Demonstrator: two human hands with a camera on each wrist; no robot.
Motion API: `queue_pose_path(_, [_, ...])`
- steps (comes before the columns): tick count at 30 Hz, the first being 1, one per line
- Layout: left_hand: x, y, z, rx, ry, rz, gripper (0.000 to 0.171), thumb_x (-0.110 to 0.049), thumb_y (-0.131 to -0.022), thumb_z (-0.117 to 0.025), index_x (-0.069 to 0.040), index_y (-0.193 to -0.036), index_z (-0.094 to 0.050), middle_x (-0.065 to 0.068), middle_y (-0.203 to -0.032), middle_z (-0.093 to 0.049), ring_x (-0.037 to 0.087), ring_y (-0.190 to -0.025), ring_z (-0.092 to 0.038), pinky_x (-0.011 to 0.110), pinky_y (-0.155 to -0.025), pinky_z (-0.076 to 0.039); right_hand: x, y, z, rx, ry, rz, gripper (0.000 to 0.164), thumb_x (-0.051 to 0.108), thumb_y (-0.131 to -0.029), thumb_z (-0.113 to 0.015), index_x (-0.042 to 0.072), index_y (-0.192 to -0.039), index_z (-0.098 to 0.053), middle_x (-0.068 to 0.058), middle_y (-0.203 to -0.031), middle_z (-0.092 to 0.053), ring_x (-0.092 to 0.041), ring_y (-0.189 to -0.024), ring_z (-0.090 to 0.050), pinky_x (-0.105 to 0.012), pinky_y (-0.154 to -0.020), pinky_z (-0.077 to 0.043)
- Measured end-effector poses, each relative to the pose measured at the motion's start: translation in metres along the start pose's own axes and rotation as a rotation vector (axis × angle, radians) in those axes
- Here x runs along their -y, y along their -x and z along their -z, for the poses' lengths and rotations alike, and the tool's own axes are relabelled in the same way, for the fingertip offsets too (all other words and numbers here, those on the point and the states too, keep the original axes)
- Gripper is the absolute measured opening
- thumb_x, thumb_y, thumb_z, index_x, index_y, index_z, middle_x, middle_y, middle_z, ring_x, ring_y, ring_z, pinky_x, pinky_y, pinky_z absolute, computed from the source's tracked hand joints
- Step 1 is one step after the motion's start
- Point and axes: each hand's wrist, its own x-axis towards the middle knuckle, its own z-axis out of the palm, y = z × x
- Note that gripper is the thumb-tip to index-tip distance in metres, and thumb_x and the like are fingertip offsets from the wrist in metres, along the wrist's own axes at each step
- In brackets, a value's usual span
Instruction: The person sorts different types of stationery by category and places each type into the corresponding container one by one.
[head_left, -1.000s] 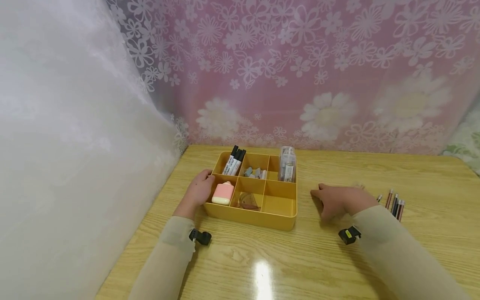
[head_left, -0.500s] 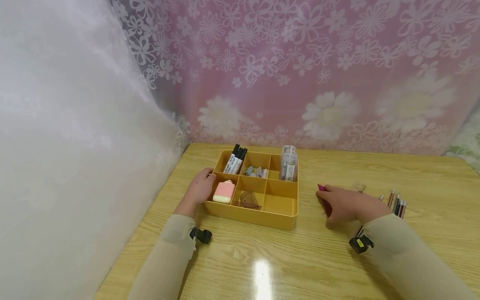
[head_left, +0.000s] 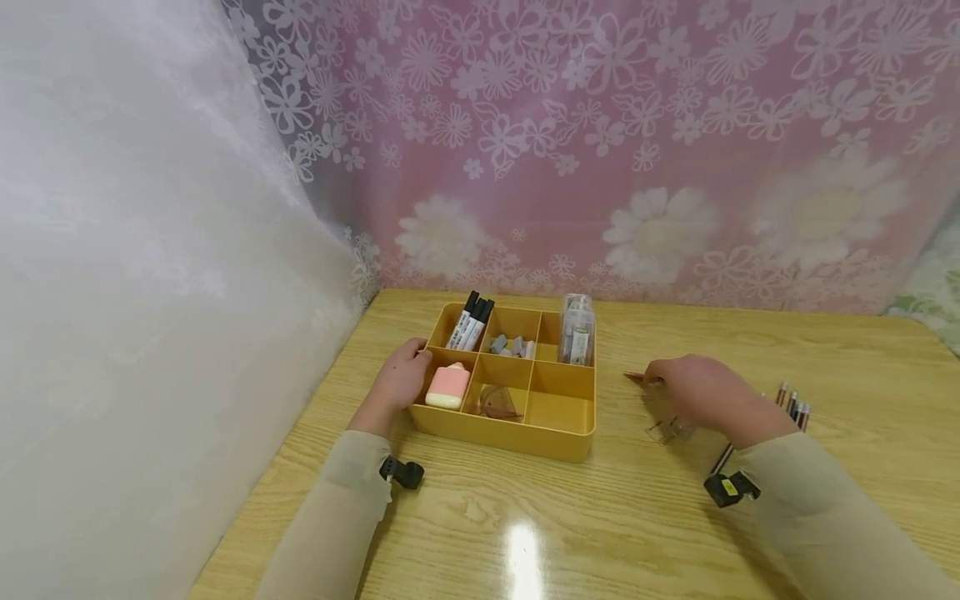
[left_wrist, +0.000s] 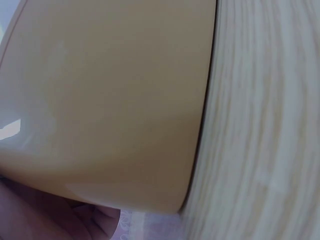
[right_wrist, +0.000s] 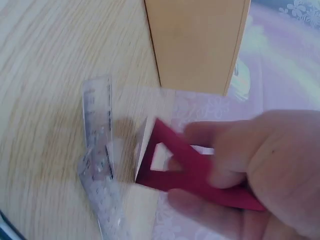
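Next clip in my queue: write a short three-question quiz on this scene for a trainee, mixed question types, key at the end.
1. True or false: the left hand is touching the tray.
2. From the person's side, which compartment holds the markers?
a) back left
b) back middle
c) front right
3. Fill in the shape: in the right wrist view, the right hand pinches a red ____.

Key
1. True; it is at the left side.
2. a
3. triangle
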Motion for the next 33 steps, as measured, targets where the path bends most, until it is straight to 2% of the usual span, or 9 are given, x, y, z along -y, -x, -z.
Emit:
queue_pose_path(3, [0.000,0.000,-0.001,-0.001,-0.003,0.005,0.047,-0.032,-0.110,-0.036,-0.009,-0.150,-0.044,0.014,-0.152,-0.046,0.036,-0.141,-0.039,0.057,-0.115,-0.031,-0.001,0.000,0.006,-0.080,-0.019,-0.059,0.030,-0.006,-0.097,-0.053,0.005,-0.121,-0.066,-0.011,-0.100,-0.072,-0.023,-0.075,-0.066,-0.042,-0.061,-0.054])
queue_pose_path(6, [0.000,0.000,-0.002,0.000,-0.009,0.000,0.047,-0.031,-0.110,-0.035,-0.009,-0.150,-0.044,0.014,-0.152,-0.046,0.036,-0.141,-0.039,0.057,-0.115,-0.031,0.001,0.002,0.016,-0.186,-0.044,-0.091,0.025,0.000,-0.099,-0.054,0.004,-0.121,-0.065,-0.012,-0.097,-0.072,-0.016,-0.062,-0.058,-0.033,-0.052,-0.046])
queue_pose_path(10, [-0.001,-0.001,-0.002,0.000,-0.010,-0.008,0.047,-0.031,-0.110,-0.035,-0.009,-0.150,-0.045,0.014,-0.151,-0.047,0.036,-0.141,-0.040,0.057,-0.114,-0.032,0.008,0.006,0.030,-0.355,-0.080,-0.098,0.020,0.007,-0.101,-0.056,0.002,-0.118,-0.065,-0.017,-0.096,-0.071,-0.017,-0.054,-0.048,-0.032,-0.047,-0.037])
queue_pose_path(14, [0.000,-0.002,-0.001,-0.003,-0.018,-0.009,0.047,-0.032,-0.110,-0.036,-0.009,-0.149,-0.046,0.014,-0.150,-0.048,0.035,-0.140,-0.041,0.057,-0.114,-0.032,0.022,0.006,0.041,-0.506,-0.119,-0.091,0.018,0.012,-0.101,-0.060,0.003,-0.115,-0.066,-0.015,-0.096,-0.071,-0.019,-0.057,-0.048,-0.035,-0.050,-0.039])
queue_pose_path(17, [0.000,-0.002,-0.001,-0.006,-0.028,-0.007,0.046,-0.032,-0.110,-0.036,-0.009,-0.149,-0.047,0.013,-0.150,-0.049,0.036,-0.140,-0.041,0.057,-0.114,-0.032,0.037,0.002,0.048,-0.581,-0.137,-0.043,0.017,0.011,-0.100,-0.061,0.004,-0.114,-0.068,-0.014,-0.099,-0.071,-0.020,-0.062,-0.051,-0.037,-0.054,-0.042])
queue_pose_path(22, [0.000,-0.001,0.000,-0.012,-0.030,-0.007,0.046,-0.031,-0.110,-0.036,-0.009,-0.148,-0.047,0.014,-0.150,-0.049,0.035,-0.140,-0.041,0.057,-0.114,-0.032,0.064,-0.010,0.052,-0.588,-0.172,0.065,0.018,0.009,-0.100,-0.059,0.005,-0.114,-0.070,-0.012,-0.104,-0.070,-0.020,-0.067,-0.052,-0.036,-0.058,-0.044])
queue_pose_path(29, [0.001,-0.002,0.000,-0.010,-0.037,-0.006,0.046,-0.032,-0.110,-0.035,-0.009,-0.149,-0.047,0.014,-0.150,-0.049,0.035,-0.140,-0.042,0.056,-0.114,-0.032,0.104,-0.029,0.052,-0.524,-0.254,0.155,0.015,0.012,-0.101,-0.061,0.010,-0.112,-0.070,-0.004,-0.102,-0.069,-0.015,-0.065,-0.053,-0.032,-0.057,-0.046])
queue_pose_path(33, [0.001,-0.002,0.001,-0.003,-0.029,-0.006,0.046,-0.032,-0.110,-0.035,-0.009,-0.149,-0.046,0.013,-0.150,-0.049,0.035,-0.140,-0.042,0.057,-0.114,-0.032,0.121,-0.039,0.050,-0.486,-0.252,0.205,0.013,0.012,-0.100,-0.063,0.012,-0.110,-0.070,0.000,-0.099,-0.069,-0.015,-0.069,-0.056,-0.032,-0.062,-0.050])
